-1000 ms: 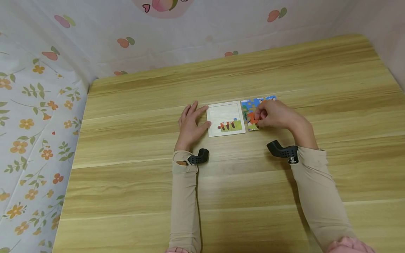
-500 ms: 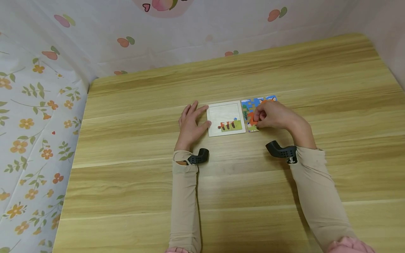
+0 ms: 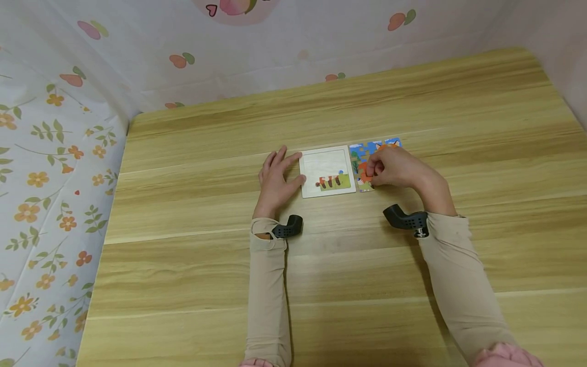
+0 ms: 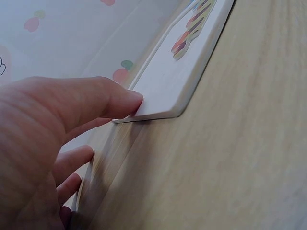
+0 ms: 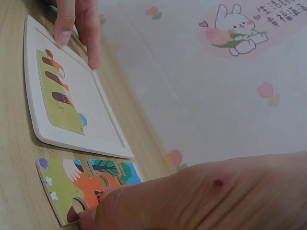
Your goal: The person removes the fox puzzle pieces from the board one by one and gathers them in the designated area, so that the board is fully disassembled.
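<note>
A pale wooden puzzle tray (image 3: pixel 321 164) lies flat, with joined puzzle pieces (image 3: pixel 335 182) showing striped legs on green along its lower right. My left hand (image 3: pixel 276 178) spreads its fingers at the tray's left side; in the left wrist view the thumb (image 4: pixel 127 99) rests on its rim. Right of the tray lie several loose jigsaw pieces in blue, green and orange. My right hand (image 3: pixel 398 167) pinches a green and orange puzzle piece (image 5: pixel 60 184) at the near end of this group, close beside the tray. The hand hides part of the other pieces.
Everything sits on a wood-grain table (image 3: pixel 344 285). A patterned curtain (image 3: pixel 275 56) hangs behind the far edge, and a flowered cloth (image 3: pixel 50 204) hangs at the left. Each wrist wears a black camera mount (image 3: pixel 405 218).
My right hand has shifted slightly left, and the puzzle piece at its fingertips has slid a little toward the tray and the near side. The left hand and tray stay in place.
</note>
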{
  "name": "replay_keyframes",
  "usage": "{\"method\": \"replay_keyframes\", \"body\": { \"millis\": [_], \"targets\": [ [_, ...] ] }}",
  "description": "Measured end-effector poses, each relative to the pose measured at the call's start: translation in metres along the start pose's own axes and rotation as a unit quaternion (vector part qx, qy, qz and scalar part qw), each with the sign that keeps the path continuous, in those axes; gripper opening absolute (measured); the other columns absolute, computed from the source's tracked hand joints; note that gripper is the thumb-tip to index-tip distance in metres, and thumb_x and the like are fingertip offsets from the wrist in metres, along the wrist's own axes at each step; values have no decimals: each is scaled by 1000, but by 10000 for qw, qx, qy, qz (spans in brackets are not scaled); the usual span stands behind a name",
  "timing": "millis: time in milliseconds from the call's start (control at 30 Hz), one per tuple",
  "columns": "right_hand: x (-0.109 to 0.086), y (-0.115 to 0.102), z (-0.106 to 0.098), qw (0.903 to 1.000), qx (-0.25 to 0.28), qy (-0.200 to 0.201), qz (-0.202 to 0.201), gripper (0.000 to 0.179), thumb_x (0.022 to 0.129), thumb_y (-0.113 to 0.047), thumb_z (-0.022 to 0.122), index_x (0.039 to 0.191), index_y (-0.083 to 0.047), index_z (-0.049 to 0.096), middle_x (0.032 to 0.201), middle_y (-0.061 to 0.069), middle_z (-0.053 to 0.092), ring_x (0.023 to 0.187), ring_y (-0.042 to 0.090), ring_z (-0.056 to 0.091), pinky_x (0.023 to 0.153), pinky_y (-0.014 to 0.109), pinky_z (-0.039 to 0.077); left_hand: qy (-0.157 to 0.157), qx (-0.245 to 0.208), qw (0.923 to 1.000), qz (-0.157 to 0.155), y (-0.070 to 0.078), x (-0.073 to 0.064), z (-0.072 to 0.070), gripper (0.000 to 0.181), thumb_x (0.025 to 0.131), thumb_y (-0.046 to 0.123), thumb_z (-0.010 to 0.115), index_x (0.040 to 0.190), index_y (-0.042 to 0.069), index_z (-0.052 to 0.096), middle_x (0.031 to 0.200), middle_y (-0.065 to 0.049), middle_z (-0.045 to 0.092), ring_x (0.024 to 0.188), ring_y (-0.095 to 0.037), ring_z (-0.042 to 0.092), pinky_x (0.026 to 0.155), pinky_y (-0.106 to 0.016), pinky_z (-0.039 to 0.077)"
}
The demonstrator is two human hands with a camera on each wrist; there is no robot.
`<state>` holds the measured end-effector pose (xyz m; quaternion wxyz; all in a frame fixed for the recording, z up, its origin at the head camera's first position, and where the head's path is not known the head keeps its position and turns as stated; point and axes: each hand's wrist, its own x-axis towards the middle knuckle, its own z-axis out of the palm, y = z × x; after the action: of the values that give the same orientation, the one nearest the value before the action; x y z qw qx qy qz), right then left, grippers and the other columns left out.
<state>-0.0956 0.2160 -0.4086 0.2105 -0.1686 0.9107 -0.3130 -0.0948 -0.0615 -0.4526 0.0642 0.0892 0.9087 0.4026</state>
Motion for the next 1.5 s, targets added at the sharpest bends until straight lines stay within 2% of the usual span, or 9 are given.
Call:
{"method": "replay_keyframes", "body": {
  "millis": [300, 533, 733, 1000, 1267, 1500],
  "targets": [
    [0, -1, 0, 10000, -69, -25, 15, 7, 75, 0, 65, 80, 0, 61, 67, 4, 48, 64, 17, 43, 61, 31, 35, 9, -13, 10000, -21, -1, 0, 0, 52, 82, 19, 65, 132, 19, 54, 152, -3, 23, 138, -21, 9, 107, -46, 4],
    [-3, -3, -2, 9997, 226, 42, 59, 9, 77, -4, 66, 82, -2, 59, 67, 4, 49, 64, 16, 43, 59, 27, 35, 9, -9, 10000, -20, -1, 0, 0, 52, 82, 19, 65, 132, 19, 54, 152, -3, 24, 138, -21, 9, 106, -46, 5],
    [-3, -8, -1, 9996, 216, 134, -120, 7, 80, -5, 64, 83, -3, 58, 68, 3, 49, 62, 15, 42, 56, 24, 33, 5, -20, 10000, -26, -1, -1, 0, 52, 82, 20, 65, 132, 19, 54, 152, -3, 24, 138, -21, 9, 107, -46, 4],
    [3, -16, 6, 9984, 28, 351, -447, 7, 79, -4, 63, 83, -3, 58, 67, 2, 50, 62, 15, 46, 59, 29, 37, 14, -49, 10000, -16, -2, -1, 0, 52, 82, 19, 65, 132, 19, 54, 152, -4, 24, 138, -21, 9, 106, -46, 4],
    [8, -25, 14, 9983, -97, 334, -473, 7, 82, -5, 61, 89, -3, 59, 70, 2, 51, 64, 16, 46, 62, 31, 38, 28, -56, 10000, -21, -2, -1, 0, 51, 82, 20, 65, 132, 20, 54, 152, -3, 24, 138, -20, 9, 106, -46, 4],
    [15, -28, 23, 9966, -173, 307, -738, 12, 79, -2, 56, 91, -1, 58, 68, 1, 50, 63, 15, 45, 63, 30, 37, 39, -21, 10000, 13, -1, 0, 0, 51, 82, 20, 65, 132, 19, 54, 152, -3, 24, 138, -21, 9, 107, -45, 4]
  ]
}}
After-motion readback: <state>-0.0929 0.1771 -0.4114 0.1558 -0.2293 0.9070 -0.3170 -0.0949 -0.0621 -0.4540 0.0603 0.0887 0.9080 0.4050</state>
